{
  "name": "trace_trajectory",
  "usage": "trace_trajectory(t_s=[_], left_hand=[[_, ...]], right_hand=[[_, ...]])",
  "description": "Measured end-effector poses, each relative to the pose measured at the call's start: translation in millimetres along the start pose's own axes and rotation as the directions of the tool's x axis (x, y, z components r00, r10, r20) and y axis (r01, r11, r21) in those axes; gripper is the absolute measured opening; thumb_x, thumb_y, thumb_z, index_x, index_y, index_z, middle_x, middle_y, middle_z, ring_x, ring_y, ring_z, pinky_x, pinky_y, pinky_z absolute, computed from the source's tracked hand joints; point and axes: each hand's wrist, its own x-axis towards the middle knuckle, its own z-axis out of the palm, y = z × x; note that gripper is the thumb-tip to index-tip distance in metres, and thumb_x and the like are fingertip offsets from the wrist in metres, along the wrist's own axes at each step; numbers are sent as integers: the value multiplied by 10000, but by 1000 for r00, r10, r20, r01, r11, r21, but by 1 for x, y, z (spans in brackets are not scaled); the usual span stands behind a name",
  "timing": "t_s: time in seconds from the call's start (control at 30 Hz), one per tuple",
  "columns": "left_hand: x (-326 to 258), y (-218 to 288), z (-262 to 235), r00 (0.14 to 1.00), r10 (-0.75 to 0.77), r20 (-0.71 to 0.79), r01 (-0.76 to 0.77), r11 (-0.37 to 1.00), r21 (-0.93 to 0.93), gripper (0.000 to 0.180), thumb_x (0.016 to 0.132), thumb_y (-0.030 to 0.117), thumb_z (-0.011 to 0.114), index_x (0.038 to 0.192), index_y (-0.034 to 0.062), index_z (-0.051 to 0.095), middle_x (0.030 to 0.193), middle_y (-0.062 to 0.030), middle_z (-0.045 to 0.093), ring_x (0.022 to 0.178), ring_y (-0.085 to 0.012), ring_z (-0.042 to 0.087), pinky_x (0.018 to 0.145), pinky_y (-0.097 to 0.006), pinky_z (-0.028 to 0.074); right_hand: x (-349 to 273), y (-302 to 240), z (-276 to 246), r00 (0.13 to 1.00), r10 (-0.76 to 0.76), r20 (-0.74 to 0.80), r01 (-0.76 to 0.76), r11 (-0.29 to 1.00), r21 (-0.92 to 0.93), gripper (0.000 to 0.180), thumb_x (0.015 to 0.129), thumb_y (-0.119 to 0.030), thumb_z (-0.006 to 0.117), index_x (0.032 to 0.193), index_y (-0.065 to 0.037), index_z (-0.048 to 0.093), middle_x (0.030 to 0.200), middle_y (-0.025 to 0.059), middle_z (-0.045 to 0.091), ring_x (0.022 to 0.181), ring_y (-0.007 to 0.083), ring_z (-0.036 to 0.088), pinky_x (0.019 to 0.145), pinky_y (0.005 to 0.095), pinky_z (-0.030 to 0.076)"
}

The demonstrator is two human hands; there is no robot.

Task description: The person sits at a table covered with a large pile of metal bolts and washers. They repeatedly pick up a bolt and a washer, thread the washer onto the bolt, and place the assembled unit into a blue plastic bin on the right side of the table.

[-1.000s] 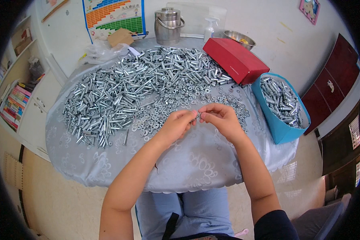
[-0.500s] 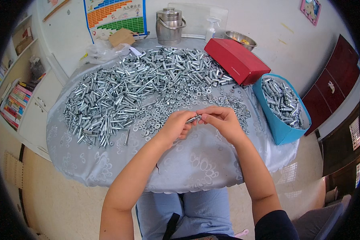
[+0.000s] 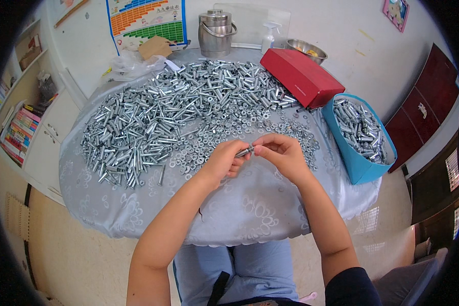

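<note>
In front of me, over the near edge of the washer pile, my left hand (image 3: 224, 162) is closed around a silver expansion bolt (image 3: 243, 152), its end pointing right. My right hand (image 3: 281, 153) meets that end, thumb and forefinger pinched on a small ring-shaped piece, seemingly a washer or nut (image 3: 253, 148). The fingers partly hide it. Beyond my hands lie many loose washers and nuts (image 3: 209, 137). A large heap of metal bolts and sleeves (image 3: 153, 112) spreads across the left and back of the table.
A blue fabric bin (image 3: 359, 171) full of bolts stands at the right table edge, beside a red box (image 3: 301, 76). Along the back are a steel pot (image 3: 215, 38), a spray bottle (image 3: 269, 40), a metal bowl (image 3: 316, 55) and a plastic bag (image 3: 132, 66). A silvery tablecloth (image 3: 239, 214) covers the table.
My right fingertips have shifted slightly around the bolt's end, and the ring-shaped piece shows more. My left hand stays nearly in place, holding the bolt.
</note>
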Motion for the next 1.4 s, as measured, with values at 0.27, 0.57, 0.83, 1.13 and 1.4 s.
trace_trajectory(t_s=[0.27,0.57,0.83,1.13,1.4], left_hand=[[1,-2,3,998,36,-49,-35,999,23,281,837,321,455,662,102,473,485,85,248,399,-33,186,375,-210,166],[1,-1,2,995,51,82,-46,996,-70,254,851,316,495,689,127,445,516,84,253,418,-27,181,376,-204,153],[-1,3,2,996,89,20,-87,992,-97,211,855,256,502,757,70,492,502,82,224,410,-35,185,386,-217,161],[3,1,-2,996,79,-32,-82,991,-105,228,845,260,500,742,58,486,484,76,222,393,-41,188,379,-222,160],[3,0,-3,996,58,-73,-64,995,-76,225,840,258,494,741,56,488,477,73,217,389,-45,192,377,-222,161]], right_hand=[[1,11,-2,990,-134,34,138,964,-226,180,751,-90,677,912,-22,634,854,32,604,725,75,533,650,207,431],[2,14,-3,977,-207,42,211,940,-267,210,735,-99,694,934,-63,639,808,3,563,679,61,489,618,199,410],[1,-13,-16,967,-171,-190,147,980,-133,211,743,-79,673,946,-43,626,806,8,585,653,73,487,613,212,412],[-1,-2,-51,959,-181,-217,-59,622,-780,135,724,-114,641,837,-44,660,845,123,585,735,236,556,690,320,447],[-3,9,-63,949,-142,-282,-177,501,-847,159,697,-85,618,847,-56,666,924,175,577,892,334,543,810,379,427]])
